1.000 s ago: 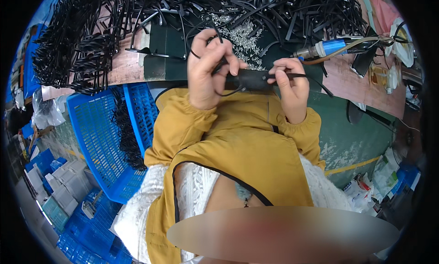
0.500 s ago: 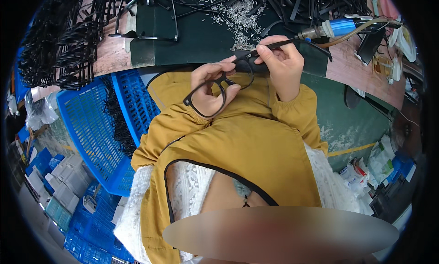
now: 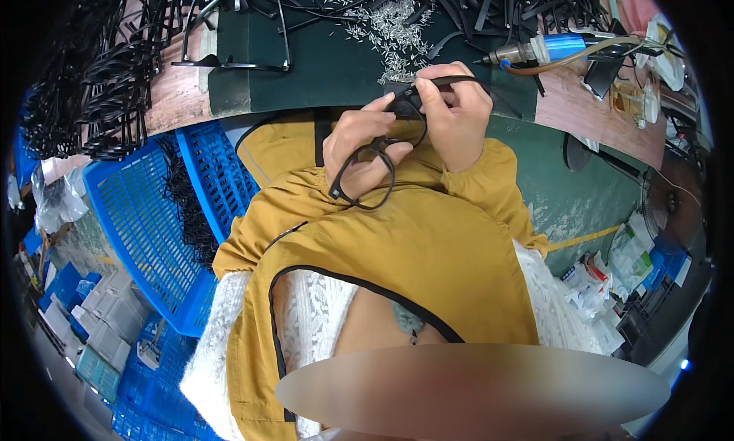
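A pair of black eyeglasses (image 3: 376, 144) hangs between my two hands, just off the near edge of the workbench. My left hand (image 3: 353, 144) is closed around the front of the frame, its fingers near the bridge and one lens rim. With a pinch, my right hand (image 3: 459, 124) grips a black temple arm (image 3: 451, 79) by the hinge corner. The temple's far end trails past my right fingers and is blurred. Whether the temple is joined to the front at the hinge is hidden by my fingertips.
Small silvery screws (image 3: 394, 32) lie heaped on the dark green mat (image 3: 321, 78). A blue-bodied power screwdriver (image 3: 562, 47) rests at the right. Loose black temples (image 3: 527, 5) pile up behind it. Stacked black frames (image 3: 99, 82) fill the left, with a blue basket (image 3: 145, 227) below.
The glasses have tilted and shifted slightly in my hands. The temple in my right hand has swung, its tip lower and nearer me. The whole view has also shifted a little.
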